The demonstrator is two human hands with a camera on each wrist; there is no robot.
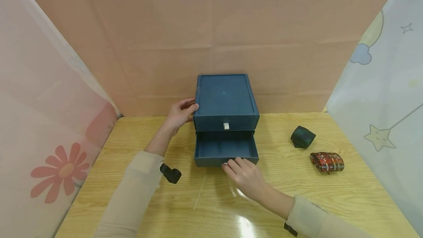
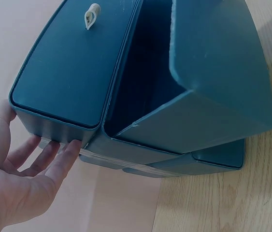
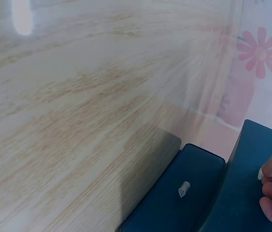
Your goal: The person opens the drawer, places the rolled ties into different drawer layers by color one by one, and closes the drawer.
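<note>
At table's near edge, drawer half out.

Nearest: right hand (image 1: 246, 177), fingers curled, pinching the small white pull tab (image 1: 225, 164) on the front of the lower drawer (image 1: 226, 149), drawn out toward the wearer and empty inside. Just beyond: dark blue two-drawer box (image 1: 226, 100), mid-table on the wooden table (image 1: 211, 201), fronts facing the wearer, long axis running front to back; upper drawer (image 1: 226, 124) closed. Likely light, stiff board, prone to skidding, so best steadied at a side wall and drawn by the tab. Left hand (image 1: 180, 113), fingers spread and fairly straight, bracing the box's left side. Well apart to the right: two rolled ties (image 1: 326, 161).
</note>
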